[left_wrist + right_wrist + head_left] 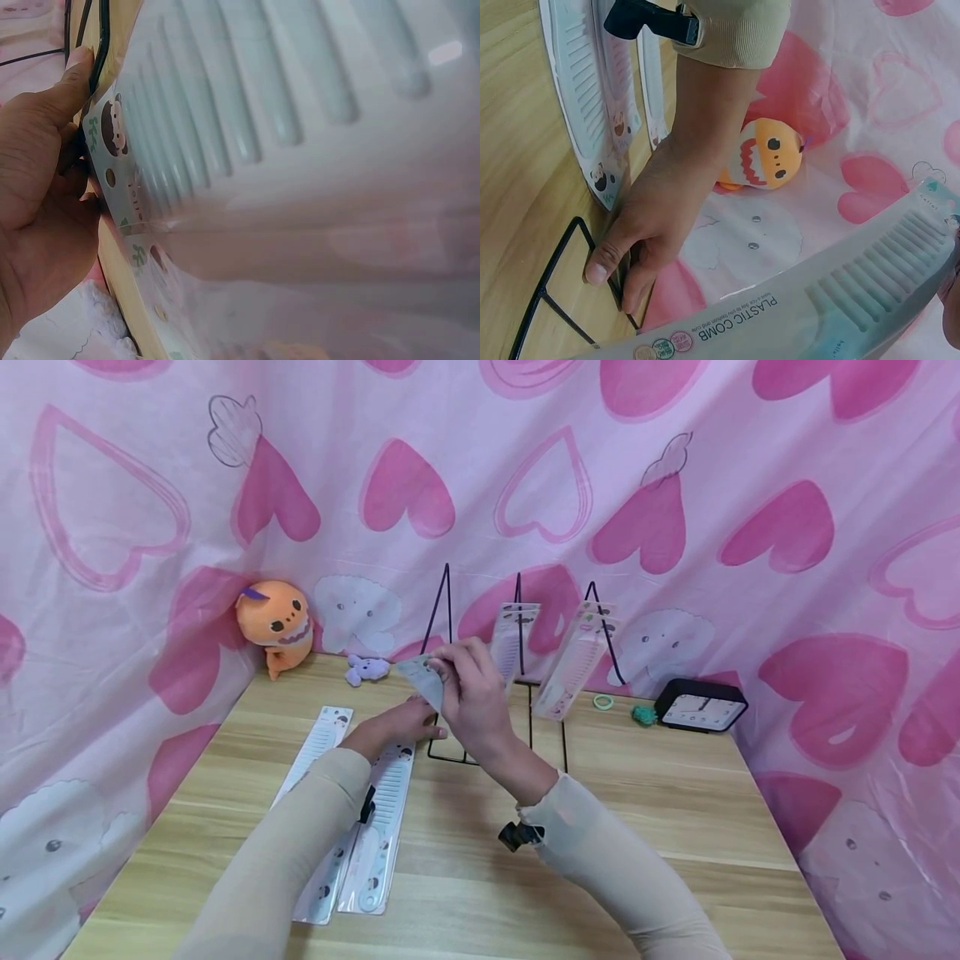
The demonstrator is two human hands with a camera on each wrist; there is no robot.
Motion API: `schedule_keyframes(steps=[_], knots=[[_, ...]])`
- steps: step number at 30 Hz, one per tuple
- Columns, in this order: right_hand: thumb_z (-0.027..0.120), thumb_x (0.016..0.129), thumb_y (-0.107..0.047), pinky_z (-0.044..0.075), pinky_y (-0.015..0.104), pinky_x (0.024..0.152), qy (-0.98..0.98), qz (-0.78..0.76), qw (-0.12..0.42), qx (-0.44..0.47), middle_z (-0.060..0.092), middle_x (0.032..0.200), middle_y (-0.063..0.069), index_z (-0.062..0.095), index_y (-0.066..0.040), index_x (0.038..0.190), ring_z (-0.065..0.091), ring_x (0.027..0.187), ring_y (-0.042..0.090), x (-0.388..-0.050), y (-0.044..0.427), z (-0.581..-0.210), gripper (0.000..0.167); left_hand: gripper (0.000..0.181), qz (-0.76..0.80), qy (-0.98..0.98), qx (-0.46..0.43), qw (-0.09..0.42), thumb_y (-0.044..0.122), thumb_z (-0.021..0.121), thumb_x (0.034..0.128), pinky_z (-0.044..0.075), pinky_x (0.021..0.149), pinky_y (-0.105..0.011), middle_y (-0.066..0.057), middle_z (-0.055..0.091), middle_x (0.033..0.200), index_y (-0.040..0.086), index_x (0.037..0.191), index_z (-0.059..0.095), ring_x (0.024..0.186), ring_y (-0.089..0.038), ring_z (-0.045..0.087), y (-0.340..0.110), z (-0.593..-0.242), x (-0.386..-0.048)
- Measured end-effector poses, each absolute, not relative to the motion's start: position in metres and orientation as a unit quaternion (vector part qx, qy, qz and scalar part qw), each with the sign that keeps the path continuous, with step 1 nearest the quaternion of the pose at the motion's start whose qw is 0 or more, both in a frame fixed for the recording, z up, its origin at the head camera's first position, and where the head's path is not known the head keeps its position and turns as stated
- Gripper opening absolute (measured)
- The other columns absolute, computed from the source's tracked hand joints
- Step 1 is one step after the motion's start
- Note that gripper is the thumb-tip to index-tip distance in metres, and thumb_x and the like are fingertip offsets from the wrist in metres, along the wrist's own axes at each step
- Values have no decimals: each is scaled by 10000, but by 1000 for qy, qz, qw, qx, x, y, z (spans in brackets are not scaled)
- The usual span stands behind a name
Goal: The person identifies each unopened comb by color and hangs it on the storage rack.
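My right hand (480,697) pinches the top end of a packaged plastic comb (877,281), held up over the left part of a black wire rack (530,718). The comb's clear pack is labelled PLASTIC COMB in the right wrist view. Low at the rack's left side, my left hand (401,722) grips the wire between thumb and fingers. Beneath and beside my left forearm, more comb packs (386,810) lie on the table, partly covered by the sleeve. Other comb packs (577,664) hang from the rack's middle and right prongs.
An orange plush toy (276,618) and a small purple toy (367,668) sit at the back left. To the rack's right are a pale green ring (603,702), a green figure (643,715) and a black clock (701,704). A heart-patterned curtain (408,489) hangs behind the table.
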State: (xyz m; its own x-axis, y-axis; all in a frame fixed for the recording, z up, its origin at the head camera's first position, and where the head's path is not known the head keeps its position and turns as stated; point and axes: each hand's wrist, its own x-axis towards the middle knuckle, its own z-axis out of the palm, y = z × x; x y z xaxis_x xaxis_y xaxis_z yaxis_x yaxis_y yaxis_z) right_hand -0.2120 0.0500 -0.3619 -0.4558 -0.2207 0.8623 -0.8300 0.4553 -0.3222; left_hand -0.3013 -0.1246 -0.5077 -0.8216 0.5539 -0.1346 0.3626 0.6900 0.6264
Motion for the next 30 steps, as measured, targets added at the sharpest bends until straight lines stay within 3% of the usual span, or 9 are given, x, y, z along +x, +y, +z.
schedule_keyframes(steps=[9, 16, 21, 25, 30], knots=[[675, 1088, -49, 667, 318, 748, -751, 409, 383, 349, 673, 1037, 170, 731, 44, 1078, 707, 904, 270, -211, 52, -361, 109, 921, 319, 894, 283, 140, 223, 756, 1073, 267, 1365, -631, -117, 249, 1847, 178, 1791, 180, 1538, -347, 370, -124, -511, -305], [668, 1092, -43, 689, 328, 782, -754, 416, 377, 342, 680, 1054, 177, 730, 53, 1095, 726, 923, 274, -213, 55, -366, 114, 932, 312, 899, 262, 161, 292, 727, 1095, 268, 1378, -627, -96, 142, 1880, 219, 1801, 123, 1614, -395, 337, -126, -508, -302], [655, 1109, -71, 694, 328, 807, -765, 393, 382, 337, 672, 1070, 175, 734, 46, 1112, 720, 932, 281, -216, 53, -367, 141, 948, 302, 906, 242, 173, 346, 723, 1093, 189, 1402, -639, -71, 29, 1894, 224, 1799, 103, 1714, -424, 183, -125, -508, -301], [653, 1103, -37, 675, 324, 758, -776, 369, 395, 323, 665, 1067, 175, 741, 48, 1128, 688, 936, 283, -223, 53, -370, 124, 924, 282, 913, 232, 182, 400, 706, 1094, 184, 1400, -647, -68, 23, 1895, 228, 1793, 127, 1727, -435, 135, -125, -507, -301], [644, 1094, 2, 671, 340, 761, -782, 350, 407, 316, 654, 1064, 181, 738, 48, 1139, 667, 955, 293, -233, 54, -375, 114, 865, 289, 912, 231, 176, 348, 710, 1096, 193, 1400, -647, -45, 71, 1891, 292, 1790, 197, 1701, -410, 204, -124, -508, -302]])
